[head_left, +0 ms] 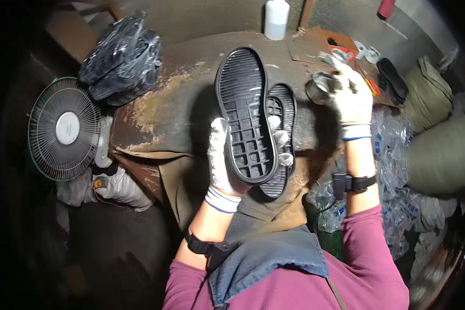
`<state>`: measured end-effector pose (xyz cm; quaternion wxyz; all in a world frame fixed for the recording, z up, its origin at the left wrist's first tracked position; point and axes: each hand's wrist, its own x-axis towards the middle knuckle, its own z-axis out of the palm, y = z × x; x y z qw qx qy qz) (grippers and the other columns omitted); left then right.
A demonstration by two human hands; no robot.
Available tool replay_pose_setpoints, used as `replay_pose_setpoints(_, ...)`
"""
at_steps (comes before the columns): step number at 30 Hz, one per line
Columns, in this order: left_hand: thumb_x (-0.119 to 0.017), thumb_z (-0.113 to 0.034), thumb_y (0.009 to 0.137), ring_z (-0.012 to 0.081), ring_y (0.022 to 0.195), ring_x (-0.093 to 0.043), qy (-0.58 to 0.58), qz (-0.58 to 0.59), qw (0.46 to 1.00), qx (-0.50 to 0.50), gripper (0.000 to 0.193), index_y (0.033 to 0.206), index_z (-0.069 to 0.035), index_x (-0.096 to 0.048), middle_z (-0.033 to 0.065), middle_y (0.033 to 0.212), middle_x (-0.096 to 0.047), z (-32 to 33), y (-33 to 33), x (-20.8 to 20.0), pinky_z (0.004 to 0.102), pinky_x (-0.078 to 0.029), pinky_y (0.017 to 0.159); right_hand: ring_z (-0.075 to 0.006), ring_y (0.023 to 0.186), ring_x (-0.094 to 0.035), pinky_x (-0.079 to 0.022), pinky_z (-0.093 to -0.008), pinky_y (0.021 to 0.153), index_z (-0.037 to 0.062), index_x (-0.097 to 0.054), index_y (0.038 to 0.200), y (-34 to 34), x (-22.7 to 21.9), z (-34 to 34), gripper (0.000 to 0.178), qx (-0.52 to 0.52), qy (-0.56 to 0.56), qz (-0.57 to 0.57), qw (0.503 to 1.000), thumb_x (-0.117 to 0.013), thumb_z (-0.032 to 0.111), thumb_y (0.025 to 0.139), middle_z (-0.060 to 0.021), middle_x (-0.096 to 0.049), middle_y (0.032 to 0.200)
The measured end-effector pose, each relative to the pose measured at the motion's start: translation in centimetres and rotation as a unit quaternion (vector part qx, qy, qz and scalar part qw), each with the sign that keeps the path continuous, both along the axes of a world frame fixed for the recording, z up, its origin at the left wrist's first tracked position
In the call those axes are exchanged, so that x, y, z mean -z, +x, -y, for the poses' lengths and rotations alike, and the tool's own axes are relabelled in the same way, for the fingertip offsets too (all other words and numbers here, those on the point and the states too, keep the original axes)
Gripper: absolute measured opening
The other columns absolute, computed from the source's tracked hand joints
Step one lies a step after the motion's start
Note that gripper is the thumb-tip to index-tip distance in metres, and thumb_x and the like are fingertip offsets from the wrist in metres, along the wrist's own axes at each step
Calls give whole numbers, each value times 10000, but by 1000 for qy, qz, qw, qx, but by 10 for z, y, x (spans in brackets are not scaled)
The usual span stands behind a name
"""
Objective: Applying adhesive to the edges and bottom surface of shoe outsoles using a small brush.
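Observation:
A black rubber shoe sole [244, 116] with a ribbed toe and a grid of square hollows faces up in my left hand [219, 160]. The gloved thumb lies along its left edge, and fingertips show past its right edge. Partly behind it is a second black sole [289, 111], overlapped by those fingertips; whether the hand grips this one too is unclear. My right hand [350, 95], also in a white glove, is raised beside a small round metal tin [319, 88]. Its fingers look curled together and somewhat blurred, and what they hold cannot be made out.
On the worn table [175, 77] stand a black plastic bag [124, 59] and a white bottle [277, 20]. Orange-handled scissors [372, 87] and dark soles [392, 81] lie at the right. A fan [64, 129] is on the left; clear plastic bags [392, 170] and green sacks [442, 150] fill the right.

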<state>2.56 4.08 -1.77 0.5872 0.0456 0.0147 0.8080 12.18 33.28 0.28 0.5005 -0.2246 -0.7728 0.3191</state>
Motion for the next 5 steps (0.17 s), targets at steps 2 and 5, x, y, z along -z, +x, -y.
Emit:
replay_pose_setpoints(2,-446,-700,1016,461,1261,-628,-8,16,999,28,846,1574,-65,-442,208,1494,-581,-2,6,3,693,-508,1030,-164,945,-693,-562,-316,865,51,-804,1148,-17,2,24,255,-55,28,-48,997,-641,72,954,-72,-778,1026)
replay_pose_setpoints(5,-493,-672,1022,495,1248,-638,-53,5,998,43,859,1626,-78,-357,226,1562,-517,2,12,20,745,-534,947,-215,1028,-702,-540,-337,1022,152,-794,1221,-42,36,11,251,-228,-324,-213,893,-715,173,984,-135,-765,1119)
